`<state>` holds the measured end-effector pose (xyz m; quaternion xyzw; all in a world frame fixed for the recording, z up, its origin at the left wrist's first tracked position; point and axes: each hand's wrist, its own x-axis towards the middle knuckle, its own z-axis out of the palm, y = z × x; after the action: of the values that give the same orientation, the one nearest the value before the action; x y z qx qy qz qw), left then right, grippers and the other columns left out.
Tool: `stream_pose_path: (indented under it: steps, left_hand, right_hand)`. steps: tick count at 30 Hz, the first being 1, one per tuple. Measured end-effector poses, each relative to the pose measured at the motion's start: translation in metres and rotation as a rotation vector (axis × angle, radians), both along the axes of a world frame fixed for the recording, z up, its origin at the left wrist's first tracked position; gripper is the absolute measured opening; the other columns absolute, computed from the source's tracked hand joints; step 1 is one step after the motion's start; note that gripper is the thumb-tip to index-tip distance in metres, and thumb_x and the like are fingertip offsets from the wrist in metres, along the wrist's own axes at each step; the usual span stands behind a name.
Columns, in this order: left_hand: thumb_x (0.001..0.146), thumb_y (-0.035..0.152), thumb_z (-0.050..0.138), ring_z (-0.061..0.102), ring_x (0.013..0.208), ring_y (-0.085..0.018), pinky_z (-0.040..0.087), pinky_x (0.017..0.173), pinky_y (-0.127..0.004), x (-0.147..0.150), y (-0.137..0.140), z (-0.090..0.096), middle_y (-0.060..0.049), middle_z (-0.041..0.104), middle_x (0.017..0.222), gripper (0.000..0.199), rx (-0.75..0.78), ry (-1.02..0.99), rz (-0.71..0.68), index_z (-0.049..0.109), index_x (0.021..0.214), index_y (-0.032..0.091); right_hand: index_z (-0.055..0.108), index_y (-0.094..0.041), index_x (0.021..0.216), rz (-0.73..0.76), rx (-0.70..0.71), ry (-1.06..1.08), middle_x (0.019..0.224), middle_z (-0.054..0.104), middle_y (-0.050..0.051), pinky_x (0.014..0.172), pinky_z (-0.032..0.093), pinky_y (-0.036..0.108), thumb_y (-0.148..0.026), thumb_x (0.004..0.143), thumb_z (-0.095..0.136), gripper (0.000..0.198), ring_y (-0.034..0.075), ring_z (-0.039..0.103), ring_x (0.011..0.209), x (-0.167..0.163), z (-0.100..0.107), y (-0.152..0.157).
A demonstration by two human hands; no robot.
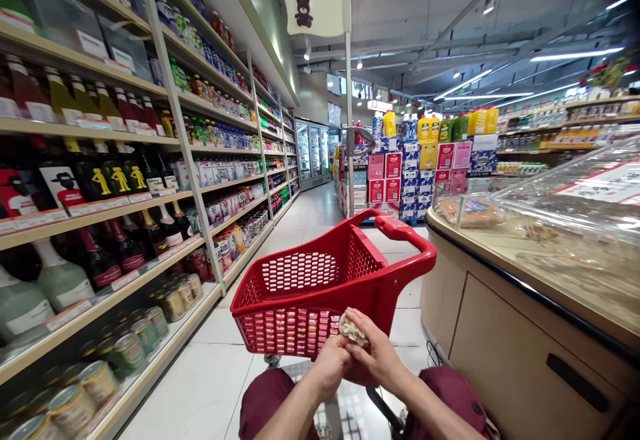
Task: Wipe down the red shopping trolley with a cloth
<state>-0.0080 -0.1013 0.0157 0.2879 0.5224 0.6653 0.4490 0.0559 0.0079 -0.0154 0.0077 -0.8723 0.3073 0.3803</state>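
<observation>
A small, whitish, crumpled item [353,331] is being held in front of the body, just above the near side of a red shopping cart [373,300] as seen from the head. It is being grasped by the right hand [376,353], whose fingers are being curved over its top and far side. The left hand [331,363] is being pressed up against the right from the other side, its fingers being curled inward; their tips are being partly hidden, so whether the item is also being gripped by them cannot be told. What the item is being made of cannot be told either.

Below the forearms, 2 knees in maroon trousers [270,403] are being shown, 1 on each side of the cart's lower frame. A pale flag [319,12] printed with 1 dark bear is being carried on an upright pole [349,80] beyond the cart's handle.

On the left, long shelving [176,107] is being filled with rows of bottles [113,170], and short cans [130,350] are being displayed at the bottom. On the right, a wood-toned counter [500,353] is being topped by a clear cover [595,193], with a wrapped food package [473,212] being seen near its corner. Farther off, stacked boxes [417,190] are being topped with yellow and green bottles.
</observation>
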Motion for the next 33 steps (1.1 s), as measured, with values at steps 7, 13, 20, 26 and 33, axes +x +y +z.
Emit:
stream_pose_path:
  steps: [7,13,20,26,33]
  left_hand:
    - [0.047,0.007,0.048,0.057,0.068,-0.014,0.042,0.068,-0.028,-0.01,-0.004,0.005,0.0,0.06,0.067,0.032,0.002,-0.013,-0.028,0.062,0.074,0.013]
    - [0.054,0.014,0.043,0.048,0.06,-0.012,0.039,0.061,-0.026,-0.008,-0.004,0.006,0.002,0.056,0.055,0.013,-0.03,0.482,0.196,0.055,0.051,0.016]
    - [0.046,0.015,0.038,0.045,0.04,-0.011,0.042,0.052,-0.029,-0.004,-0.011,-0.008,0.002,0.046,0.039,0.009,-0.103,0.379,-0.026,0.039,0.038,0.018]
    - [0.058,0.009,0.036,0.054,0.086,-0.018,0.041,0.083,-0.037,-0.035,-0.014,0.019,-0.005,0.061,0.085,0.028,-0.09,0.791,0.376,0.057,0.073,0.019]
    - [0.06,0.002,0.037,0.02,0.13,-0.021,0.012,0.106,-0.049,-0.055,0.001,0.023,-0.009,0.033,0.139,0.071,-0.454,1.531,0.431,0.032,0.13,0.013]
  right_hand:
    - [0.06,-0.025,0.104,0.197,-0.21,-0.119,0.113,0.058,0.006,0.088,0.046,0.035,-0.025,0.076,0.054,0.029,0.02,0.055,0.103,0.001,0.03,-0.006]
    - [0.048,-0.023,0.117,0.296,-0.661,-0.068,0.111,0.06,0.007,0.087,0.046,0.037,-0.039,0.073,0.057,0.048,0.021,0.058,0.098,0.006,0.034,-0.018]
    - [0.042,-0.022,0.126,0.203,-0.531,-0.043,0.109,0.061,0.009,0.081,0.05,0.038,-0.037,0.086,0.04,0.043,0.021,0.06,0.096,0.014,0.014,-0.017]
    - [0.048,-0.029,0.121,-0.319,0.339,0.346,0.129,0.046,0.002,0.103,0.027,0.05,-0.017,0.086,0.039,0.038,0.023,0.03,0.126,0.017,0.058,0.063]
    - [0.042,-0.03,0.125,-0.03,0.803,0.047,0.126,0.049,-0.002,0.1,0.038,0.039,-0.017,0.088,0.036,0.04,0.016,0.035,0.124,0.027,0.024,0.08]
